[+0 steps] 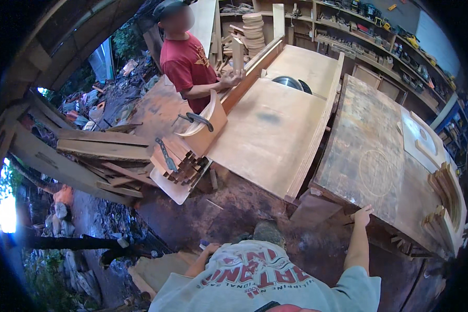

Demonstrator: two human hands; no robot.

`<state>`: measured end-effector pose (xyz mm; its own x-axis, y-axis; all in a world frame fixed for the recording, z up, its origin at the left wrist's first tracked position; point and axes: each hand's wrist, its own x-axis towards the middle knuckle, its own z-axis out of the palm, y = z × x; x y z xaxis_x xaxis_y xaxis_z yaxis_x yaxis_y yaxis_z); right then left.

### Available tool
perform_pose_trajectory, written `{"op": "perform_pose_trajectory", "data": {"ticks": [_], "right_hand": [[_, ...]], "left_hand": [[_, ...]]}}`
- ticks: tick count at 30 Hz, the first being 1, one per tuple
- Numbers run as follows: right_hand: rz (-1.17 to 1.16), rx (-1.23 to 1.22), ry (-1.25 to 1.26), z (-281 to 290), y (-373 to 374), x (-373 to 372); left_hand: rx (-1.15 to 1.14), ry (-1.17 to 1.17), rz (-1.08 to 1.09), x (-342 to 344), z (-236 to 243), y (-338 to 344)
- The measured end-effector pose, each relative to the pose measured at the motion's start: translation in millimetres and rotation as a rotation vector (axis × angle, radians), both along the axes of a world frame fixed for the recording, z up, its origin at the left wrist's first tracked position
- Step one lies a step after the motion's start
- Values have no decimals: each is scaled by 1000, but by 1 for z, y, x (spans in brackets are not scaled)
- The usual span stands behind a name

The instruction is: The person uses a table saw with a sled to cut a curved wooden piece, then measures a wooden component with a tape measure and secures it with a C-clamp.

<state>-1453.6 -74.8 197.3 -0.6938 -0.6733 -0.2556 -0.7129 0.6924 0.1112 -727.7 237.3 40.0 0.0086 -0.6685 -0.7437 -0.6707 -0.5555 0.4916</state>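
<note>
My left hand (pixel 210 249) is low at center, beside my shirt, closed on a small dark-and-pale object that I cannot make out. My right hand (pixel 362 214) rests with fingers apart on the front edge of the worn worktable (pixel 362 151). Left of that table is a saw table (pixel 265 135) with a large circular blade (pixel 288 83) raised through its plywood top. At its near left corner lie stacked wood strips (pixel 184 166), a clamp (pixel 166 156) and a curved wood piece (pixel 213 130) with a C-clamp on it.
A person in a red shirt (pixel 184 67) stands beyond the curved piece, holding a wood block (pixel 238 54). Loose boards (pixel 104 148) lie at left. Shelves of tools (pixel 364 36) line the back. Curved wooden parts (pixel 444 197) sit on the right of the worktable.
</note>
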Motion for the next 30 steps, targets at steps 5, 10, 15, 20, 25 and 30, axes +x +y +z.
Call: {"op": "perform_pose_trajectory", "data": {"ticks": [5,10,15,20,25,30], "right_hand": [[30,-31,-7,-6,5,-1],[39,-75,2,-4,7,2],[38,-59,7,-8,7,2],[32,-97,93,26,-7,-2],[568,314,-474,130,-86,32],[871,-132,-921,226,-174,182]], "left_hand": [[9,-4,3,0,1,-1],[6,-6,2,3,1,-3],[-7,2,-17,6,-11,-2],[-46,15,-57,11,-30,-4],[-176,8,-64,7,-31,-10],[-93,62,146,0,-18,-10]]}}
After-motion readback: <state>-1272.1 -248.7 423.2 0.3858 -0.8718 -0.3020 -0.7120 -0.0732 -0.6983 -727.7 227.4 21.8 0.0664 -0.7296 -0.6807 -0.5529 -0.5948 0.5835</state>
